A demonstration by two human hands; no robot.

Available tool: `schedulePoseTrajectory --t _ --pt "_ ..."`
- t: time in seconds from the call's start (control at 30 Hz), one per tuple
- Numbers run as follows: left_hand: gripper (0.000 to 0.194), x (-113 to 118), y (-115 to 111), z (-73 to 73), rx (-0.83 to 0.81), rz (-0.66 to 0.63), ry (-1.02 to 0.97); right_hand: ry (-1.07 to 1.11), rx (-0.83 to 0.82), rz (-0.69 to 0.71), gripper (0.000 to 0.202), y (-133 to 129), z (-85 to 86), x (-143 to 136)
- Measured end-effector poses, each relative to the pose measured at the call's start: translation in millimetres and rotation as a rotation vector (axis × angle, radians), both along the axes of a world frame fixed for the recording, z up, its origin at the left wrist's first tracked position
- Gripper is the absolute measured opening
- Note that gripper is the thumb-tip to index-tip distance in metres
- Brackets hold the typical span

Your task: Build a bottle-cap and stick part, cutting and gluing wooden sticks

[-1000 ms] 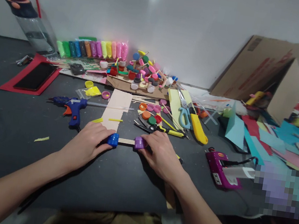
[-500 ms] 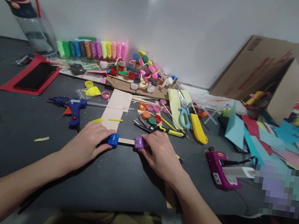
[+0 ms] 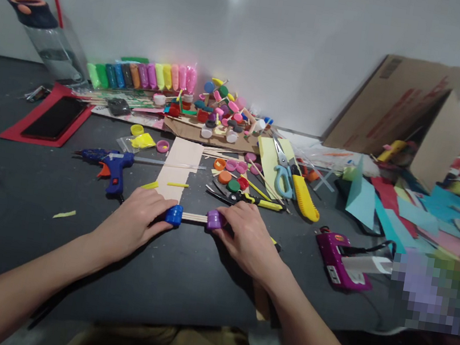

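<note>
My left hand (image 3: 137, 217) is closed around a blue plastic cap (image 3: 174, 215), thumb and fingers pinching its outer side. Opposite it, my right hand (image 3: 244, 235) grips a purple plastic cap (image 3: 214, 220) in the same way. Several thin wooden sticks (image 3: 194, 218) run side by side between the two caps, low over the dark table. The stick ends are hidden at the caps. Just beyond my hands lie a pale wooden strip (image 3: 174, 173), black-and-yellow pliers (image 3: 251, 200) and loose coloured caps (image 3: 234, 186).
A blue glue gun (image 3: 115, 168) lies left of my hands. Scissors (image 3: 283, 177) and a yellow utility knife (image 3: 306, 198) rest beyond the right one. Farther right are a purple corded device (image 3: 340, 261) and coloured paper (image 3: 395, 220). A bottle (image 3: 50, 45) stands back left.
My hands, the caps and the sticks stay where they were. At the right edge, part of another person's hand has come into view near the papers, with something greenish beside it.
</note>
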State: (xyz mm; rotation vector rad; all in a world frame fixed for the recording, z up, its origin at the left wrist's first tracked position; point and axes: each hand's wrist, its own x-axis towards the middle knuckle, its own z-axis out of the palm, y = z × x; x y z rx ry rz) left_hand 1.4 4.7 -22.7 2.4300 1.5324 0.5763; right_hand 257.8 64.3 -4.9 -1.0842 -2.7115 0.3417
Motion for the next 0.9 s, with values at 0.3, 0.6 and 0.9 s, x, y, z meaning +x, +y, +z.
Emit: schedulePoseTrajectory --t 0.3,0.6,0.9 --pt "0.026 -1.4 2.2 1.7 -0.034 0.019 -0.012 0.007 -0.01 -0.012 0.023 -0.4 0.4 1.0" --pt "0.027 -1.1 1.5 -0.1 -0.03 0.04 -0.025 0.009 -0.001 -0.025 0.025 -2.0 1.3 0.4" --pt "0.032 -1.0 0.8 -1.9 -0.011 0.05 -0.018 -0.002 0.029 -0.034 0.031 -3.0 -1.5 0.6"
